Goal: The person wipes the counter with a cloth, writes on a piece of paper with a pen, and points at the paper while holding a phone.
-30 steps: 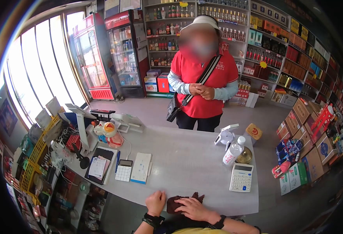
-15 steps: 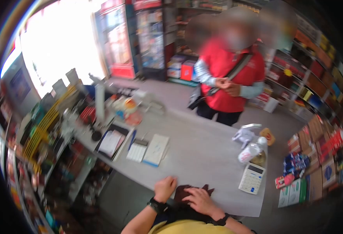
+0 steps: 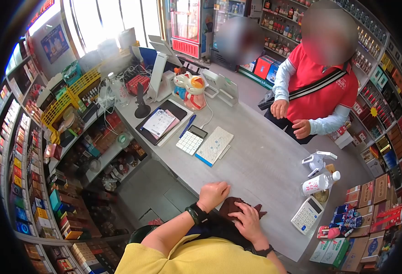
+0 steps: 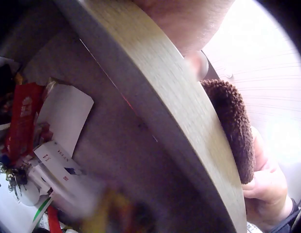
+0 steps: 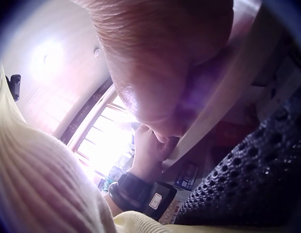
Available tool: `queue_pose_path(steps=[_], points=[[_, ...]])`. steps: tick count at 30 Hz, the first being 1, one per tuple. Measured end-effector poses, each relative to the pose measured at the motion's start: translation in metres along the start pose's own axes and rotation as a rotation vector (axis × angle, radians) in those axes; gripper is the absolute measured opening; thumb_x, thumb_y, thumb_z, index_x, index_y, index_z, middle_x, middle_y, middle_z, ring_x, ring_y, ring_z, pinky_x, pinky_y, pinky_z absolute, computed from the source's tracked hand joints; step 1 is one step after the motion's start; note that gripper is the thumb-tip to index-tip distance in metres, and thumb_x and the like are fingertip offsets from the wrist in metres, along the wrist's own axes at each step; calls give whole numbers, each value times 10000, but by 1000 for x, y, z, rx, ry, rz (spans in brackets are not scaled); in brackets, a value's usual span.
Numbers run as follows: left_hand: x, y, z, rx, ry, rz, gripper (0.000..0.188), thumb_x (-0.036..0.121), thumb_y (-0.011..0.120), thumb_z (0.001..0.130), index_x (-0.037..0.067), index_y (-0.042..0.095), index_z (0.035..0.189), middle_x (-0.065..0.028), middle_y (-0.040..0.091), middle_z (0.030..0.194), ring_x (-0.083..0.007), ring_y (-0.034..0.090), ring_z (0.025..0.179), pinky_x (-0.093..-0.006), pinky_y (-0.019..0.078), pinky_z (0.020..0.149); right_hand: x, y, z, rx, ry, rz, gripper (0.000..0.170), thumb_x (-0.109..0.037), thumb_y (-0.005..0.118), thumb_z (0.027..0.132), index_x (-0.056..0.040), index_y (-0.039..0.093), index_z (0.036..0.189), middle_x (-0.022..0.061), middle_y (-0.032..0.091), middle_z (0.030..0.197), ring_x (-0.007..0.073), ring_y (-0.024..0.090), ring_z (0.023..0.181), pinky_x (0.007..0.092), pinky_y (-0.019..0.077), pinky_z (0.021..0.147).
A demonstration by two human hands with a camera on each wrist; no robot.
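Observation:
My left hand (image 3: 213,195) rests at the near edge of the grey counter (image 3: 256,169), its fingers curled in with nothing seen in them. Just right of it, a dark brown fluffy cloth (image 3: 228,206) lies bunched on the counter. Spread over that cloth is my right hand (image 3: 248,222), its fingers relaxed and touching the top. From the left wrist view, the cloth (image 4: 233,128) shows as a thick pile at the counter's rim, with the right hand (image 4: 267,191) against it. The left hand (image 5: 149,148) also appears in the right wrist view, behind the blurred right palm.
A white calculator (image 3: 192,139), a white box (image 3: 214,145) and a lucky cat figure (image 3: 193,93) stand on the counter's left part. To the right are another calculator (image 3: 307,214) and a clear bottle (image 3: 319,183). A person in a red shirt (image 3: 322,91) stands across the counter.
The head view has turned left and down, so the counter shifts and tilts in it. The person opposite has parted their clasped hands. My hands stay at the cloth.

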State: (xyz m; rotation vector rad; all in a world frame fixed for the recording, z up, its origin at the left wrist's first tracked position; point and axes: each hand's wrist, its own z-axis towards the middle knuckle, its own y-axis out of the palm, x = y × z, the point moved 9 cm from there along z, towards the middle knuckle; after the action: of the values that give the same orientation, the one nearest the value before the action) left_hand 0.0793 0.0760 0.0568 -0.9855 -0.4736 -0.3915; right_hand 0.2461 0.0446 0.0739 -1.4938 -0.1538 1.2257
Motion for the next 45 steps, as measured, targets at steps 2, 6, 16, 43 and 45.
queue_pose_path(steps=[2,6,16,43,45], points=[[1,1,0,-15,0,-4,278,251,656,891,102,551,681,-94,611,634,-319,624,575,-429,489,498,0,-1,0,9,9,-11,355,-62,684,758,-188,688,1090,39,543,1367,276,472,1305,458,357,1068],[2,0,2,-22,-8,-27,287,243,667,884,94,544,673,-104,604,642,-329,617,587,-437,478,506,1,-1,0,-10,22,13,350,-76,689,759,-185,697,1091,46,538,1378,283,460,1318,455,338,1086],[1,0,1,-30,13,-6,288,251,665,887,106,544,670,-93,610,644,-324,614,559,-443,476,491,5,-1,3,-7,3,16,312,-121,700,777,-213,694,1075,23,554,1348,266,500,1268,452,379,1055],[1,0,2,-45,-3,-32,326,227,716,839,84,522,618,-123,569,593,-345,574,530,-441,434,481,21,6,16,46,13,31,345,-108,643,796,-230,678,1117,-32,534,1401,201,480,1306,401,373,1059],[1,1,2,-46,1,-34,326,223,718,836,84,521,617,-122,567,593,-343,574,529,-440,433,481,22,5,18,53,17,40,346,-99,646,788,-225,679,1108,-29,536,1400,204,478,1306,406,372,1055]])
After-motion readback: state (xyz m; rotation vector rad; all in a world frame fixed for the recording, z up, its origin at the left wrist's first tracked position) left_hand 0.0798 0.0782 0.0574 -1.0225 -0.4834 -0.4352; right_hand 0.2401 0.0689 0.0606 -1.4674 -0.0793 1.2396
